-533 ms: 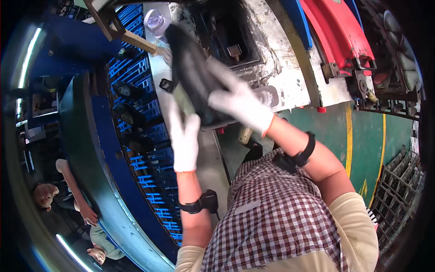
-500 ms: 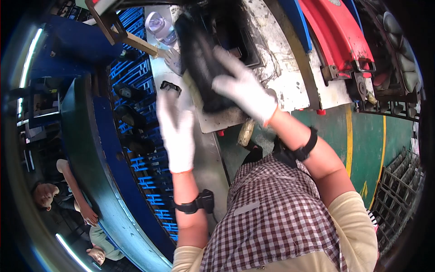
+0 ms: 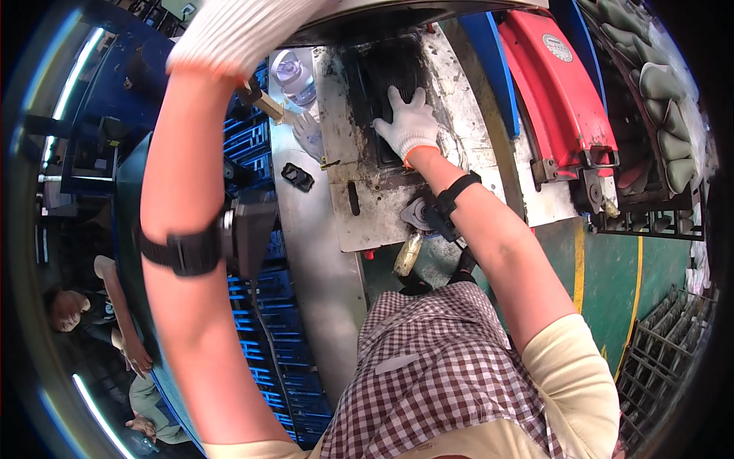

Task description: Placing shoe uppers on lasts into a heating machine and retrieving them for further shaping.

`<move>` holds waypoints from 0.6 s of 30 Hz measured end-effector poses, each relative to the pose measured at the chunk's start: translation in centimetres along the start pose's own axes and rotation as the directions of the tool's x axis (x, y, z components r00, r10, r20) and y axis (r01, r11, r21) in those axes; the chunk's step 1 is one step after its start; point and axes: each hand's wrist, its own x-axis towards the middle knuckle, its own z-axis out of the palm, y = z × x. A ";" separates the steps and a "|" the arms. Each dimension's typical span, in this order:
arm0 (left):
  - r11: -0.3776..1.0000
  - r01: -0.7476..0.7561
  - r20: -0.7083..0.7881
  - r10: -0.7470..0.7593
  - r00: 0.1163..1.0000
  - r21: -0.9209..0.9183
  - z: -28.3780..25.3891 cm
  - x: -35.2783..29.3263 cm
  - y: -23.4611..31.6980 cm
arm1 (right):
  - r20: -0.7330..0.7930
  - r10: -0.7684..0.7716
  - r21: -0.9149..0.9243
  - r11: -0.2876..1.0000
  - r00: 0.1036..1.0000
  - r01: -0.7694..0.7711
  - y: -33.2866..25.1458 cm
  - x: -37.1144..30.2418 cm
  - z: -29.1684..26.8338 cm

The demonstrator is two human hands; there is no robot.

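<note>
My right hand [image 3: 409, 126], in a white knitted glove, lies with fingers spread on a black rectangular panel or recess [image 3: 386, 65] in the stained metal worktop [image 3: 367, 218]. Whether a separate black piece lies in there is hard to tell. My left hand [image 3: 241, 30], gloved the same way, is raised at the upper left, beside a dark-edged plate [image 3: 382, 17] that spans the top of the picture. Its fingers run out of the picture, so their grip is hidden.
Left of the worktop are a clear plastic jug [image 3: 293, 76], an empty glove [image 3: 307, 136] and a small black device [image 3: 297, 177]. A red machine cover [image 3: 558, 84] stands at the right beside a rack of grey pads [image 3: 667, 99]. Two people are at the far left.
My left hand has gone up to the upper left. My right hand has moved forward onto the black area. The blurred black piece no longer hangs over the worktop's left side.
</note>
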 end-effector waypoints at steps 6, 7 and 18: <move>1.000 0.008 0.209 -0.010 0.978 0.010 2.5 5.7 0.0 | 0.064 -0.018 0.013 1.000 0.998 0.017 3.0 -0.2 -1.2; 0.995 0.103 0.287 -0.102 0.953 0.013 2.3 5.9 -0.3 | 0.022 -0.070 0.107 0.992 0.997 0.067 3.7 -1.0 -1.7; 0.975 0.177 0.660 -0.047 0.750 -0.132 6.7 -4.5 6.3 | 0.226 0.141 0.743 0.616 0.964 -0.264 20.9 -23.1 -2.4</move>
